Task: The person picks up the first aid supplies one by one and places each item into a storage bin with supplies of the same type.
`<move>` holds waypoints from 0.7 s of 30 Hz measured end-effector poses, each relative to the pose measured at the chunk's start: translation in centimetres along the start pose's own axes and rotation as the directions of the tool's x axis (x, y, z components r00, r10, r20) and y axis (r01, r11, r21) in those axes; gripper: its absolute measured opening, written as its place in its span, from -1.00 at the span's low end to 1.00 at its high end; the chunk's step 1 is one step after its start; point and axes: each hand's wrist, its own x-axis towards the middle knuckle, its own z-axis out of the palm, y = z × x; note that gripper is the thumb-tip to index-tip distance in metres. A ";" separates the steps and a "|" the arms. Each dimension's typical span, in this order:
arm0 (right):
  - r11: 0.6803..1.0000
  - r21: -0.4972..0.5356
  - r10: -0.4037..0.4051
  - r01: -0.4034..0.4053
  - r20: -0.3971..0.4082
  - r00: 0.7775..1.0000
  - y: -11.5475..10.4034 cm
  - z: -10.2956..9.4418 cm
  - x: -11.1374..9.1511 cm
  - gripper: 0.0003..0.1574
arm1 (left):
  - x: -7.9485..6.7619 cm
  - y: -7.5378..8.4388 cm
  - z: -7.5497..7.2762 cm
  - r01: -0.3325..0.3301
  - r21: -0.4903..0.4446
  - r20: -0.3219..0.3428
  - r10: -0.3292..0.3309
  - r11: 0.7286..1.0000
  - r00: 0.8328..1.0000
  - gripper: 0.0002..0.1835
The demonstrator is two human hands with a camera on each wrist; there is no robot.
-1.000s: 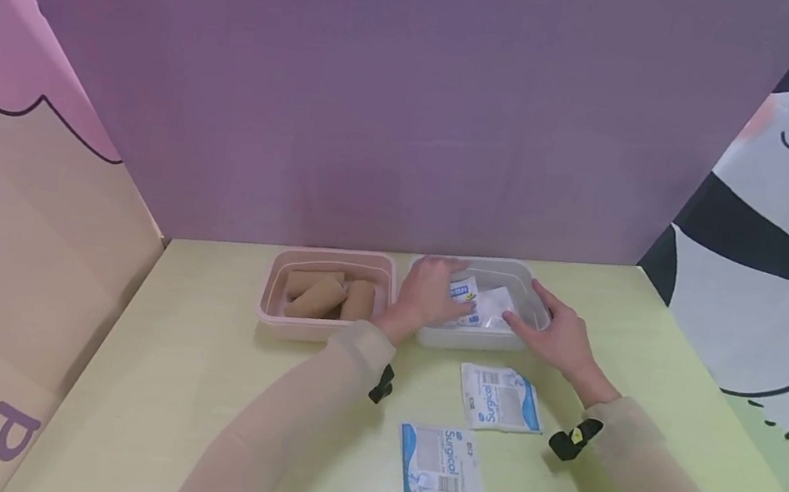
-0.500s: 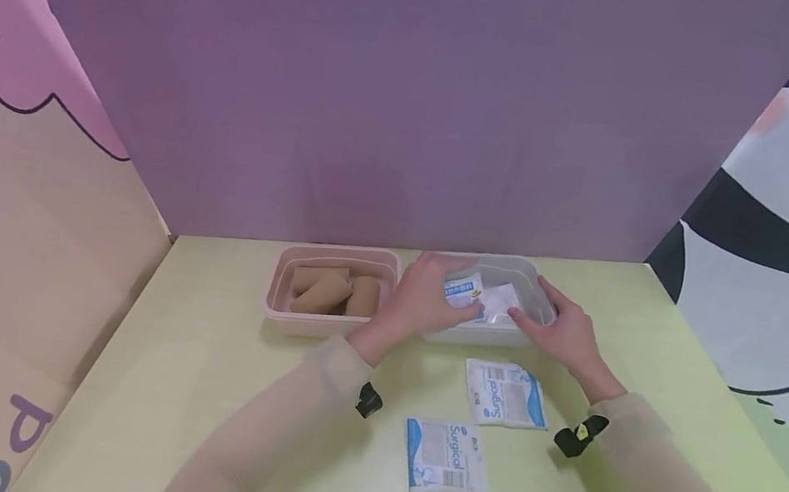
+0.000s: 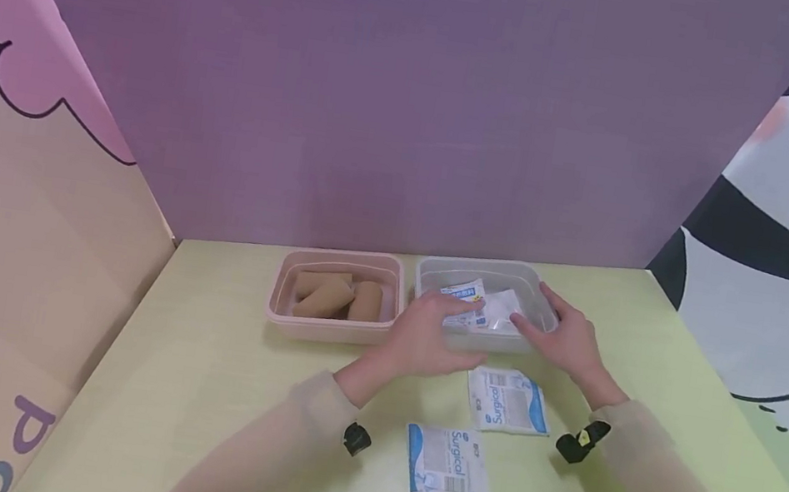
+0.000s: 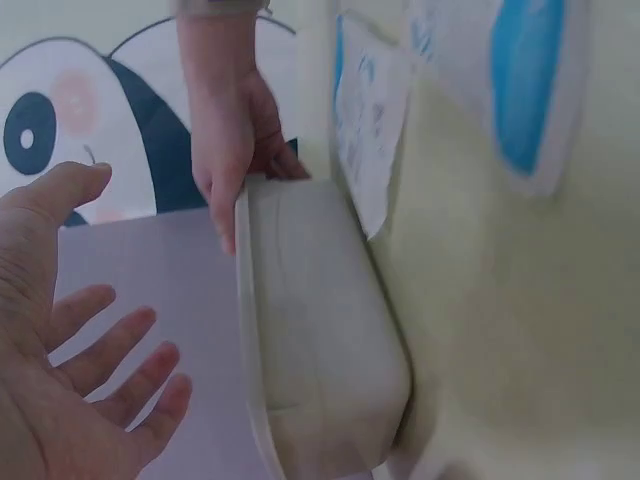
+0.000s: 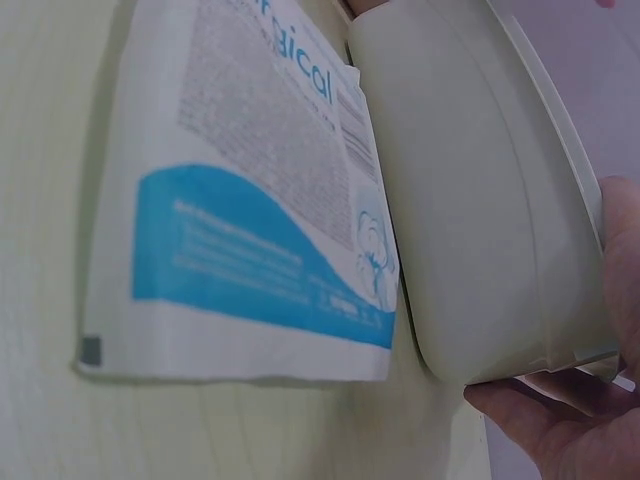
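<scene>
My right hand (image 3: 566, 342) grips the right end of a white plastic box (image 3: 505, 344), thumb over the rim and fingers round the outside; the right wrist view shows its fingers (image 5: 530, 410) low against that end. My left hand (image 3: 426, 341) hovers in front of the box with spread fingers and holds nothing; in the left wrist view it is apart from the box (image 4: 320, 330). Inside lie a blue-and-white printed packet (image 3: 465, 291) and a plain white packet (image 3: 502, 308). Two packets marked "Surgical" lie on the table, one (image 3: 509, 402) close before the box, another (image 3: 448, 465) nearer.
A pink plastic box (image 3: 329, 332) holding several tan rolls (image 3: 326, 300) stands just left of the white box. Behind both rises a purple panel (image 3: 398, 112). Printed side panels, one with a panda (image 3: 762, 323), flank the pale yellow table (image 3: 208, 388).
My left hand has come off the left side of the white box, back toward me, with its fingers spreading. My right hand keeps its hold on the box's right end.
</scene>
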 end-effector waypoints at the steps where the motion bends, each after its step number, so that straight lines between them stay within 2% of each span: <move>1: 1.000 0.001 -0.001 0.001 0.001 1.000 0.0 0.0 0.0 0.24 | -0.5 0.1 0.2 -0.007 -0.004 0.029 0.007 1.000 1.000 -0.24; 5: 1.000 0.012 0.009 -0.009 0.011 1.000 0.0 -0.1 0.0 0.25 | -2.3 0.3 1.4 -0.032 -0.024 0.148 0.035 0.999 0.988 -0.22; 8: 1.000 0.013 0.023 -0.024 0.016 1.000 0.0 -0.1 0.1 0.27 | -3.4 0.5 2.0 -0.041 -0.033 0.208 0.046 0.999 0.977 -0.21; 17: 0.999 0.014 0.030 -0.030 0.015 0.999 0.2 0.1 0.3 0.28 | -6.1 1.4 2.6 -0.073 0.091 0.335 0.039 0.993 0.941 -0.14; 21: 1.000 -0.001 0.014 -0.014 -0.001 1.000 0.3 0.2 0.3 0.25 | -6.8 1.7 3.0 -0.082 0.110 0.356 0.038 0.990 0.934 -0.14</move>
